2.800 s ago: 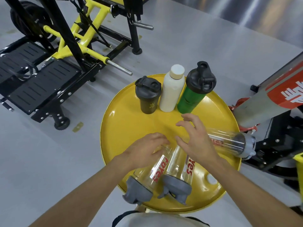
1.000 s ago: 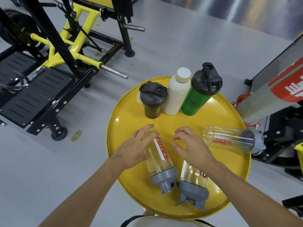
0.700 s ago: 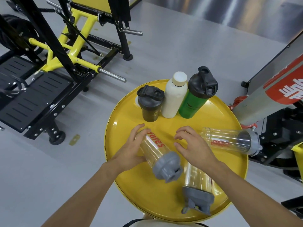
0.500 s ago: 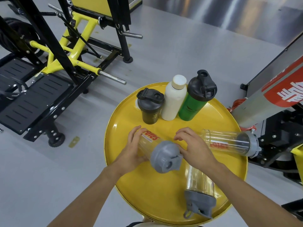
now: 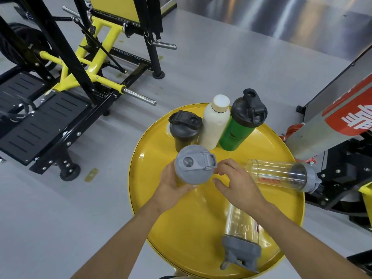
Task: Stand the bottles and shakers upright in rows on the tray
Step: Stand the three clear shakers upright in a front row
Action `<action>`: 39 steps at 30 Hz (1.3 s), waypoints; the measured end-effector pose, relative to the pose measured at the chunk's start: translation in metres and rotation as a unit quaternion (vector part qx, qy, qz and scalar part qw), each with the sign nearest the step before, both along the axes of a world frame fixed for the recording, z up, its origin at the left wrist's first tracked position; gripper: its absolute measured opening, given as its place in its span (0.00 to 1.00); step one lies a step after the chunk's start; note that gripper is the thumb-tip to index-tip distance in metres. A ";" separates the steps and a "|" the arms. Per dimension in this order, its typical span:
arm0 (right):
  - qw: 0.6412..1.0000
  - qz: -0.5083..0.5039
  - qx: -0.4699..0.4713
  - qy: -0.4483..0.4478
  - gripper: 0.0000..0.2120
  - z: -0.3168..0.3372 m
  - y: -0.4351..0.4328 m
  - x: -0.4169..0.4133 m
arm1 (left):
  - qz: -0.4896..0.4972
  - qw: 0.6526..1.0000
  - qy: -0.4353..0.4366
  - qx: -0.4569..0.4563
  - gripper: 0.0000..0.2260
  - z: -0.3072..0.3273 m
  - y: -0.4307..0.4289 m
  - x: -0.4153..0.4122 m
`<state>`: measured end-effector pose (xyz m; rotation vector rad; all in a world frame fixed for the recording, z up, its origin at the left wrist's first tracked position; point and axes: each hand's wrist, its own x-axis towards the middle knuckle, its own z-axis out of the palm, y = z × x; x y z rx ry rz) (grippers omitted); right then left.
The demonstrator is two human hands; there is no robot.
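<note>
Clear shaker upright mid-frame | your left hand grips it, right hand loose beside | risk: nudging black shaker behind.

Grey smooth floor, faintly glossy, soft overhead light reflected. Upper right: brushed-metal wall panel with blurred vertical glare streaks. Left: gym machine, black uprights with yellow frame members, chrome weight peg jutting right, black slotted footplates low at left edge, small black wheel at base. Small brass-coloured plate flat on floor near wheel. Right: second machine, grey angled column bearing red panel with white lettering, black bolted base below.
</note>
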<state>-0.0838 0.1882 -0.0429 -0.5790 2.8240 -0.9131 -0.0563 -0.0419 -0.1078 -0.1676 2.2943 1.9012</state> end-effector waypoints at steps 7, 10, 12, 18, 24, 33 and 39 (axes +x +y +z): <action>1.000 0.005 -0.013 -0.003 0.07 -0.001 -0.001 0.002 | 0.025 0.993 -0.055 -0.099 0.38 0.005 0.006 -0.009; 1.000 0.007 -0.016 -0.002 0.07 -0.003 0.000 0.003 | 0.027 0.992 -0.070 -0.105 0.40 0.011 0.006 -0.015; 1.000 0.008 -0.018 -0.001 0.07 -0.004 0.001 0.003 | 0.025 0.992 -0.071 -0.105 0.43 0.012 0.006 -0.016; 1.000 0.006 -0.014 0.004 0.07 -0.005 0.001 0.000 | 0.034 0.991 -0.071 -0.112 0.43 0.010 0.007 -0.017; 1.000 0.005 -0.009 0.002 0.07 -0.003 -0.001 -0.005 | 0.039 0.989 -0.077 -0.120 0.43 0.008 0.007 -0.017; 1.000 0.014 -0.011 0.000 0.07 -0.002 0.000 -0.006 | 0.053 0.989 -0.061 -0.120 0.34 0.010 0.008 -0.017; 0.999 0.027 -0.020 -0.003 0.07 -0.002 0.005 -0.006 | 0.073 0.989 -0.065 -0.107 0.32 0.017 0.014 -0.011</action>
